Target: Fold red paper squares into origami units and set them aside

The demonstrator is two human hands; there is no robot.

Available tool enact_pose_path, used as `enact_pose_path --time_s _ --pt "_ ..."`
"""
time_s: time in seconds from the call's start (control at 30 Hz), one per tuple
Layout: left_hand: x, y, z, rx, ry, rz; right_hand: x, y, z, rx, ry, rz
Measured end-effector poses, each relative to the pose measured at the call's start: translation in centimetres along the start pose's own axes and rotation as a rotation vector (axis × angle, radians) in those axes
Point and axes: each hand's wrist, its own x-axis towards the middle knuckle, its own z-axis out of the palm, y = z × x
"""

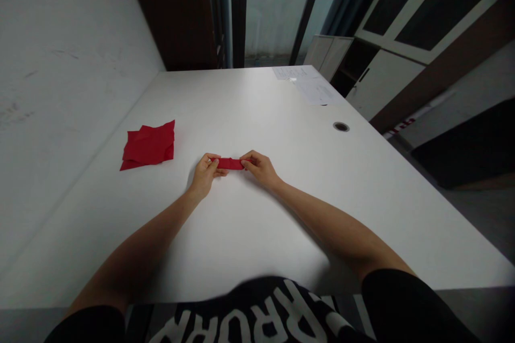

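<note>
Between my hands is a narrow folded strip of red cloth, stretched level just over the white table. My left hand pinches its left end, thumb on top and some fingers underneath. The right end is gripped between the thumb and fingers of my right hand. The fingers cover both ends of the strip. Off to the left, a loose pile of red cloth pieces lies on the table, with uneven, overlapping corners.
The white table runs along a wall on the left. Sheets of paper lie at its far right, and a round cable hole sits near the right edge. Cabinets stand beyond.
</note>
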Motion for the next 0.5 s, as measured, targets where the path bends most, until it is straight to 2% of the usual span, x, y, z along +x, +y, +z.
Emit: enact_pose_path --time_s 0.37,0.5 --pt "0.20 0.09 -0.31 -0.031 -0.018 -0.007 -0.10 0.22 0.12 0.061 -0.016 0.049" --pt "0.28 0.02 -0.29 -0.035 -0.018 -0.012 -0.10 0.35 0.15 0.055 0.003 0.024"
